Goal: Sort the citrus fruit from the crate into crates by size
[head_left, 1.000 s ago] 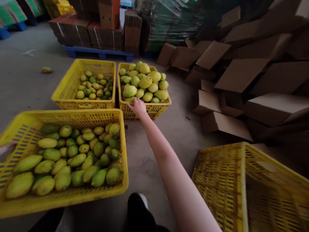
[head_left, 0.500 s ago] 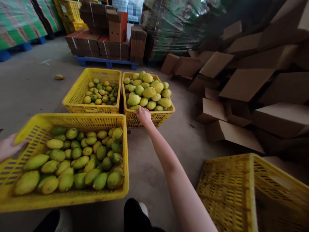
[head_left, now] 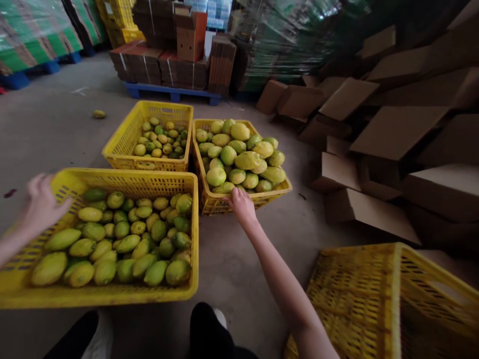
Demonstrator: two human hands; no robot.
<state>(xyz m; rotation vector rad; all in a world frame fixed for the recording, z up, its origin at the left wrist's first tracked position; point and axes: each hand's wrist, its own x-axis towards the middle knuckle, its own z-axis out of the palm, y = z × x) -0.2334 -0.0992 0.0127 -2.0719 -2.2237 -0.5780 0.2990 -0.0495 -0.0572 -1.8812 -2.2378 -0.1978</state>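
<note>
My right hand [head_left: 242, 203] is closed on the near rim of a yellow plastic crate [head_left: 258, 199] heaped with yellow-green fruit that look like lemons [head_left: 248, 160]. That crate stands askew, its near end swung to the right. At the left, my left hand [head_left: 44, 203] hovers by the end wall of a larger-looking front crate [head_left: 127, 298], thumb apart from the fingers and nothing in it. Lemons [head_left: 127, 243] cover the bottom of this front crate. Behind it sits another yellow crate [head_left: 114, 142] with smaller-looking lemons [head_left: 160, 137] inside.
An upended yellow crate [head_left: 352, 299] stands at the lower right. Cardboard boxes [head_left: 400, 129] pile up along the right side. At the back, a blue pallet [head_left: 174, 93] bears bundled flat cartons [head_left: 183, 72]. One lemon [head_left: 99, 114] lies on the floor.
The heaped crate's near end has shifted right and toward me with my right hand on it. My left hand has come off the front crate's rim and opened.
</note>
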